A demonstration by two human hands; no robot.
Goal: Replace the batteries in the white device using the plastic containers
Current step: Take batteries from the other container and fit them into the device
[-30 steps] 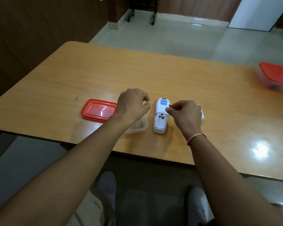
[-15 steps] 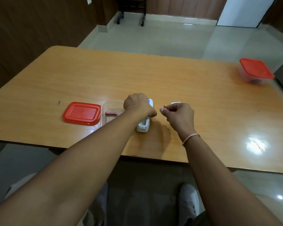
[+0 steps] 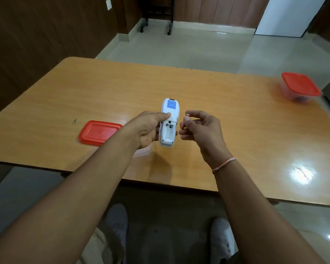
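My left hand [image 3: 148, 128] holds the white device [image 3: 169, 122] above the table, back side up, with its battery compartment open and empty. A blue label sits near the device's far end. Just to the right, my right hand [image 3: 200, 130] pinches a small reddish battery [image 3: 182, 125] between thumb and fingers, close to the compartment. A clear plastic container [image 3: 144, 150] stands on the table under my left wrist, mostly hidden. Its red lid [image 3: 99, 132] lies flat to the left.
A second clear container with a red lid [image 3: 300, 86] stands at the table's far right. The wooden table [image 3: 217, 96] has its near edge just behind my forearms. Tiled floor and a rolling stand's legs lie beyond.
My left hand has lifted the white device off the table and tilted it towards me. My right hand stays beside it with the battery, fingers now more spread.
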